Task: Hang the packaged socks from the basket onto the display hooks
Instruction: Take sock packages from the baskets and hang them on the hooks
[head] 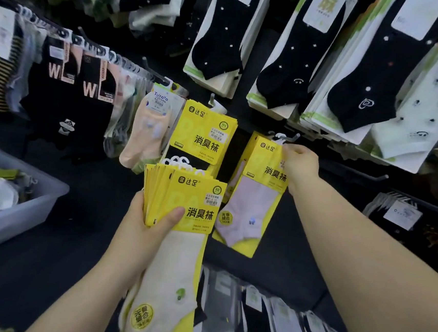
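Sock wall (220,32) | my right hand (299,165) pinches one pack (261,186) at its hook (293,137) | left hand (150,228) grips the stack (182,197), plenty left

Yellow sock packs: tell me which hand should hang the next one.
Right, probably. The right hand is at the display hook, pinching a pack there; the left hand grips the fanned stack.

I see a dark display wall (242,117) carrying the stock on metal hooks (291,138). Black ankle socks on white cards (288,73) hang along its top row. The left rail (90,42) carries black socks marked W (59,91) and a peach sock (146,134). Middle hooks carry yellow packs (202,137) and a yellow pack with a pale sock (255,196). At lower left, a grey bin (35,201) contains loose sock packs (1,193).
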Demonstrator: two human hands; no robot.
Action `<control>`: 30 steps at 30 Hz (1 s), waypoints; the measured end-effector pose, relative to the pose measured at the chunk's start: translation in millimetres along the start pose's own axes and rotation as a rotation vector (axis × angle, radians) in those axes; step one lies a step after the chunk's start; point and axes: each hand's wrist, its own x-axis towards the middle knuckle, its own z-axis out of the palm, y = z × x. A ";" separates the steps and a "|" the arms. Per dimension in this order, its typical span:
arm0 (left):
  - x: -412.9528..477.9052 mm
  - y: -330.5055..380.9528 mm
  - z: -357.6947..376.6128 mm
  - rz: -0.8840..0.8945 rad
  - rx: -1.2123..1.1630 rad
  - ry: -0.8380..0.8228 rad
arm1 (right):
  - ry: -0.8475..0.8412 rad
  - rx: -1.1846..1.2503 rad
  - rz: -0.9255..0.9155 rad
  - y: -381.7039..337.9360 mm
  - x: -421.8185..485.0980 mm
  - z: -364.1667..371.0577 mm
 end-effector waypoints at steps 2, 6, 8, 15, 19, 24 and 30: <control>-1.4 0.5 2.7 0.013 -0.008 -0.006 | 0.079 -0.116 0.018 4.8 -11.2 -6.0; -5.0 4.8 8.8 0.016 -0.061 -0.047 | -0.116 -0.237 -0.203 6.9 -76.2 -15.0; -7.9 7.2 13.9 0.023 -0.089 -0.086 | -0.437 -0.184 -0.212 5.8 -117.1 -16.5; -19.0 9.7 32.1 -0.016 -0.265 -0.115 | -0.479 -0.058 -0.152 -7.6 -150.0 -22.9; -17.8 5.9 30.2 -0.038 -0.285 -0.098 | -0.563 0.027 -0.095 -7.9 -139.4 -32.9; -9.3 7.0 20.8 0.038 -0.150 -0.022 | -0.439 0.161 -0.007 2.6 -121.1 -44.6; -1.9 6.3 3.8 0.038 -0.015 0.039 | -0.169 0.291 0.062 -1.4 -84.5 -53.6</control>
